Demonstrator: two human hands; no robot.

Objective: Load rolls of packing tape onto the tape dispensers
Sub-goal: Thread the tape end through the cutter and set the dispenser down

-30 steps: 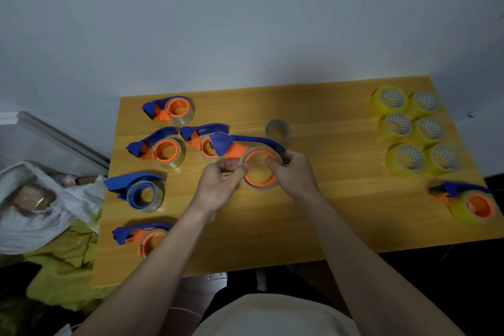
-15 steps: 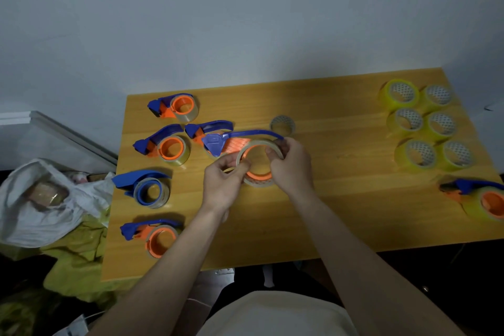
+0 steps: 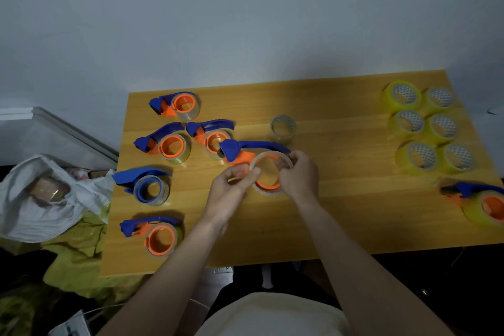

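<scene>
Tape in a clear roll (image 3: 268, 172) sat at the centre of the frame, half over the orange hub of a blue-handled dispenser (image 3: 246, 150) that lay on the wooden table (image 3: 341, 213). Both hands were on it. The left hand (image 3: 231, 185) pinched the roll's left rim between thumb and curled fingers, and the right hand (image 3: 298, 174) curled round its right rim, fingers over the top edge. Whether the roll was fully seated on the hub could not be told from this angle.

By the look of it, the roll would be light and stiff, a hard ring that keeps its shape under a squeeze, with a smooth, somewhat slippery outer face. The rim at opposite sides seemed the sensible place to hold it, so that it could be pressed down evenly; a tilted roll would likely jam on the hub. The dispenser, being light plastic, would probably slide on the table unless steadied.

Five loaded dispensers (image 3: 174, 105) lay at the left of the frame, and another with a yellow roll (image 3: 488, 204) at the right edge. A small clear roll (image 3: 283, 129) stood just above the hands, near them but not touching. Six yellow rolls (image 3: 420, 128) waited at the upper right, well apart.
</scene>
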